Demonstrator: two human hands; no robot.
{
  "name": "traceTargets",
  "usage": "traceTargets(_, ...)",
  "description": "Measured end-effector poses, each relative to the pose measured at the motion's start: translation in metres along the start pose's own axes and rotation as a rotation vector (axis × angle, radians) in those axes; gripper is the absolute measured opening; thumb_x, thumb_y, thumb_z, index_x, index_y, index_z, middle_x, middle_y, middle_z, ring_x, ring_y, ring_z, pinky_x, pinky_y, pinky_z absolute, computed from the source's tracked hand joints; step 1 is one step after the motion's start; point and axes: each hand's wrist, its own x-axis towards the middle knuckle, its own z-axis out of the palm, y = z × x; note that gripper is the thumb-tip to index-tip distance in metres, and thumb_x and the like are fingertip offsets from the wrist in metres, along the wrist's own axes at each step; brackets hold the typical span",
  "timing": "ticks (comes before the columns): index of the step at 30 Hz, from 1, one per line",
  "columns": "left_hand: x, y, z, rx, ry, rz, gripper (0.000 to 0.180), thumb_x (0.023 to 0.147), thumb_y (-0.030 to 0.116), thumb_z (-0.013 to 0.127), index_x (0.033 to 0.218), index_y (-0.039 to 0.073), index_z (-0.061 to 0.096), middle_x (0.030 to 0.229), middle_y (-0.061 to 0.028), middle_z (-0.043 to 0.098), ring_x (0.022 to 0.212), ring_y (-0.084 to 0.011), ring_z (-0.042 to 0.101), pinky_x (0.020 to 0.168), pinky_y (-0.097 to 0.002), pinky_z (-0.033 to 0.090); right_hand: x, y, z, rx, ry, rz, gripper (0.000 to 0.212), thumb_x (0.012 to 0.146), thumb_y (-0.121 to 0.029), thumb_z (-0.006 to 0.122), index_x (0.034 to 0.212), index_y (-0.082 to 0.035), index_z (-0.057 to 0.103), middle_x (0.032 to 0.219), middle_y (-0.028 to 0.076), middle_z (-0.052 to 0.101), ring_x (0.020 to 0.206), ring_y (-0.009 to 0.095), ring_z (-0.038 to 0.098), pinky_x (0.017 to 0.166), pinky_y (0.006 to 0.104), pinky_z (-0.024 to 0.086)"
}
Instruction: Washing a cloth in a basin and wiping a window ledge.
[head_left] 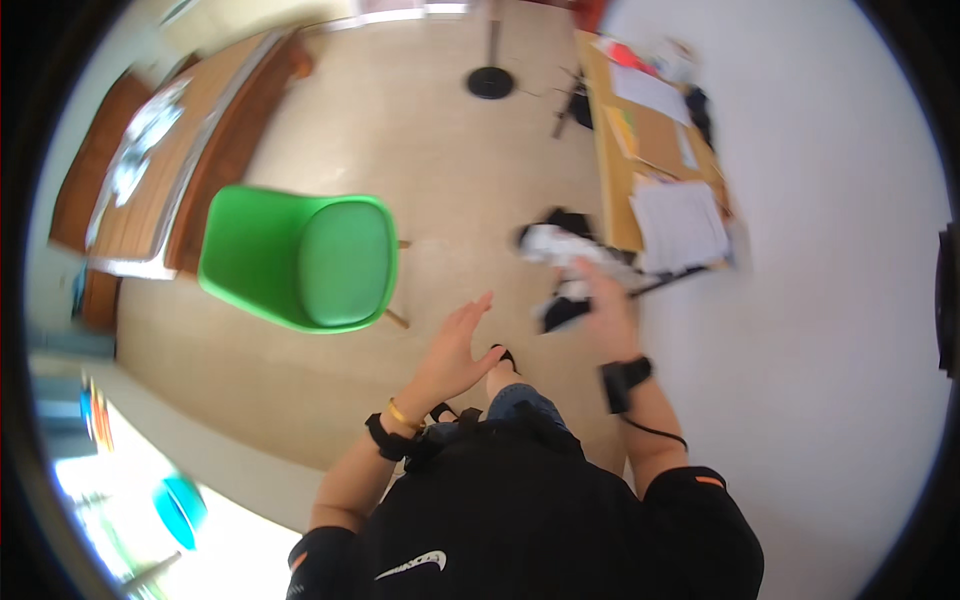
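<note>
Right of the chair (347, 262), the left hand (448, 358) is hovering spread, empty; the right hand (608, 312) is overlapping a blurred bundle (556, 243), grip unclear.

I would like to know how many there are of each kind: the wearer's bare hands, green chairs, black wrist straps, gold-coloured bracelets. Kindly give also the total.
Bare hands: 2 (left hand, right hand)
Green chair: 1
Black wrist straps: 2 (left strap, right strap)
Gold-coloured bracelet: 1
Total: 6
</note>
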Motion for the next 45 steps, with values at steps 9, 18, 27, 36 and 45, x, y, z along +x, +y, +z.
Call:
traceTargets(9,-0.189,-0.006,-0.025,0.022,0.219,-0.794,0.057,0.085,0.021,0.062,0.136,0.005,0.042,0.115,-0.0122,0.064,0.101,-0.0276,0.064,0.089,-0.0394,0.05,0.008,0.081,-0.117,0.219,0.107,0.437,0.053,0.087,-0.008,0.055,0.138,0.0,0.042,0.132,0.023,0.051,0.122,0.036,0.051,0.105,0.0418,0.042)
traceTargets(18,-0.472,0.103,-0.054,0.046,0.717,-1.191,0.053,0.085,0.018,0.061,0.132,0.001,0.046,0.111,-0.0118,0.066,0.094,-0.0249,0.067,0.084,-0.0352,0.053,-0.007,-0.055,0.018,0.441,0.208,0.582,0.051,0.091,-0.011,0.053,0.138,0.002,0.04,0.134,0.025,0.049,0.121,0.037,0.051,0.103,0.0415,0.044)
traceTargets(27,-0.53,0.106,-0.079,0.063,1.22,-1.319,0.052,0.087,0.017,0.061,0.133,-0.001,0.046,0.111,-0.0145,0.067,0.094,-0.0256,0.068,0.084,-0.0332,0.054,0.019,-0.158,0.245,1.037,-0.076,0.801,0.049,0.094,-0.014,0.051,0.138,0.004,0.038,0.135,0.026,0.046,0.121,0.037,0.052,0.102,0.0411,0.046)
traceTargets(36,-0.677,0.118,-0.133,0.09,1.6,-1.315,0.053,0.087,0.014,0.063,0.136,0.002,0.044,0.112,-0.0122,0.067,0.09,-0.0209,0.068,0.078,-0.0321,0.055,0.039,-0.498,0.359,1.132,-0.671,0.279,0.039,0.096,-0.009,0.052,0.132,0.006,0.045,0.134,0.017,0.05,0.112,0.026,0.058,0.094,0.0349,0.049)
traceTargets(45,-0.784,0.073,-0.221,-0.01,2.045,-1.3,0.047,0.091,0.01,0.061,0.134,0.0,0.045,0.112,-0.0125,0.067,0.087,-0.0164,0.067,0.073,-0.0281,0.054,0.092,-0.629,0.493,1.035,-0.838,0.233,0.029,0.096,-0.009,0.053,0.122,0.003,0.054,0.125,0.012,0.056,0.104,0.022,0.062,0.088,0.0324,0.052)
